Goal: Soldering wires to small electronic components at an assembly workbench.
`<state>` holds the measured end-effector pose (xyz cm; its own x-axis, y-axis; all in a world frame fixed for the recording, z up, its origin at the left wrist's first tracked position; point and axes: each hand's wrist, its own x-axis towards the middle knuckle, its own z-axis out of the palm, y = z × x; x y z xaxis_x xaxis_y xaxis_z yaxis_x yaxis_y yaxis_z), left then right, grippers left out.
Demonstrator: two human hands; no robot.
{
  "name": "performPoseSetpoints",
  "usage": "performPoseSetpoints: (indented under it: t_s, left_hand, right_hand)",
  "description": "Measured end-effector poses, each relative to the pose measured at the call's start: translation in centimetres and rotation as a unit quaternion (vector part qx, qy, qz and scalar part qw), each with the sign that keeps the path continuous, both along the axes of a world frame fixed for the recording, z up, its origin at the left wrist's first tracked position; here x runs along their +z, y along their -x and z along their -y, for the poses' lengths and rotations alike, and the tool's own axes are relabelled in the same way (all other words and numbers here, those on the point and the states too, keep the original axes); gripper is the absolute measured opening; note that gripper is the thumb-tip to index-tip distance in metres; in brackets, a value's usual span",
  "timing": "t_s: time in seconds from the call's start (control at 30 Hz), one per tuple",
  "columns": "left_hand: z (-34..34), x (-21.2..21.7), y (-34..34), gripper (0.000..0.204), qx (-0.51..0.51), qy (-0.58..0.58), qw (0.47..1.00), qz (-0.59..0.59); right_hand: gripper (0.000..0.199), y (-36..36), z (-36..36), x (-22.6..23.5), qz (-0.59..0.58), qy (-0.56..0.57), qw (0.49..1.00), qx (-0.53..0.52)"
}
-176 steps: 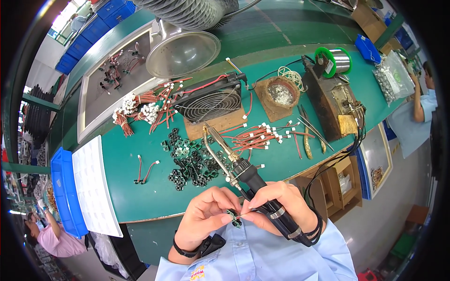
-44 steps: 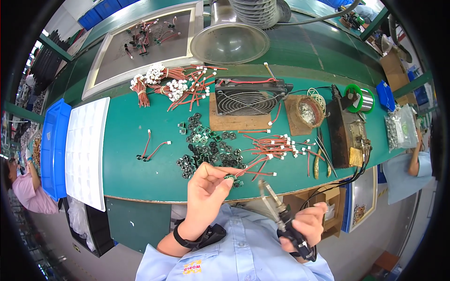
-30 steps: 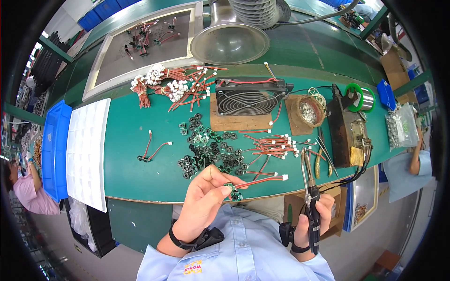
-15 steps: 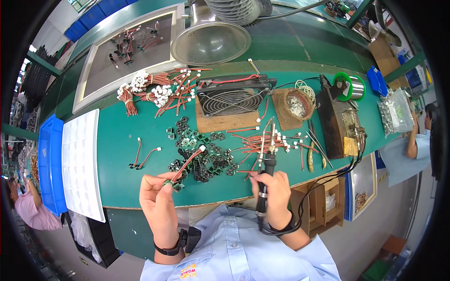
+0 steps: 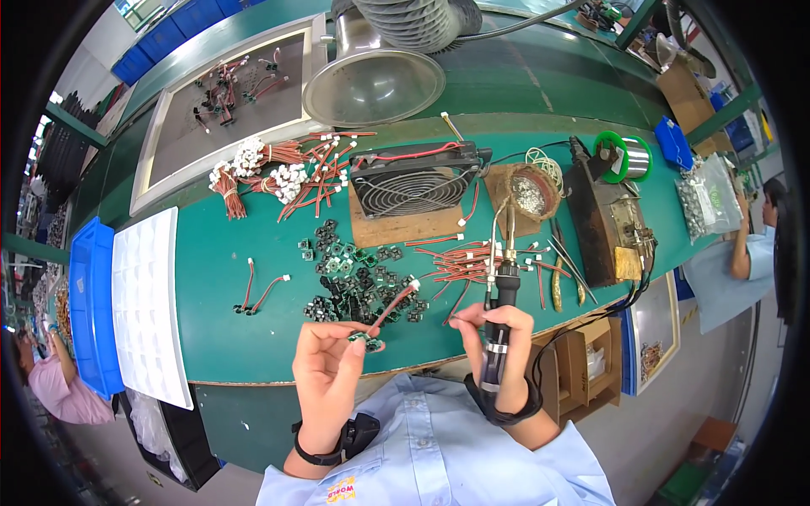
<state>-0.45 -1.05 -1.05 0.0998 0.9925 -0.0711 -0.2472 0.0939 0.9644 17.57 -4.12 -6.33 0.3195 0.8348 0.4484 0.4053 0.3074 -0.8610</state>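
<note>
My left hand (image 5: pixel 323 371) is closed in a pinch on a small green circuit board (image 5: pixel 364 341) near the table's front edge. From the board a red-and-black wire lead (image 5: pixel 392 308) slants up to a white connector. In my right hand (image 5: pixel 516 337) a black soldering iron (image 5: pixel 506 291) stands nearly upright, its metal tip beside the round solder pot (image 5: pixel 531 192). My right thumb and index finger pinch together to its left; whatever may be between them is too small to make out. Several small boards (image 5: pixel 359 287) lie heaped beyond my left hand, and loose wire leads (image 5: pixel 472 260) beyond my right.
A black fan (image 5: pixel 413 181) stands on a wooden board behind the heap. At right are a soldering station (image 5: pixel 603 223), tweezers (image 5: pixel 574 271) and a green solder spool (image 5: pixel 626 157). White (image 5: pixel 148 295) and blue trays (image 5: pixel 93 304) line the left. Two wired boards (image 5: pixel 246 309) lie nearby.
My left hand has moved right and slightly nearer me with the wired board. My right hand has shifted a little right, and the soldering iron has swung more upright.
</note>
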Motion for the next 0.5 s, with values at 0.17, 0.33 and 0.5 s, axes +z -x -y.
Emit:
performPoseSetpoints:
  t_s: [0.17,0.33,0.5]
  left_hand:
    - [0.6,-0.2,-0.8,0.019,-0.057,-0.024,0.996,-0.064]
    - [0.6,0.2,-1.2,0.020,-0.118,-0.083,0.980,-0.136]
    - [0.7,0.6,-1.5,0.021,-0.148,-0.078,0.974,-0.155]
  right_hand:
    - [0.040,-0.9,0.8,4.1,-0.043,0.030,0.996,0.072]
    - [0.038,-1.0,1.3,5.2,-0.069,0.063,0.989,0.114]
    - [0.037,-1.0,2.0,5.3,-0.047,0.106,0.985,0.127]
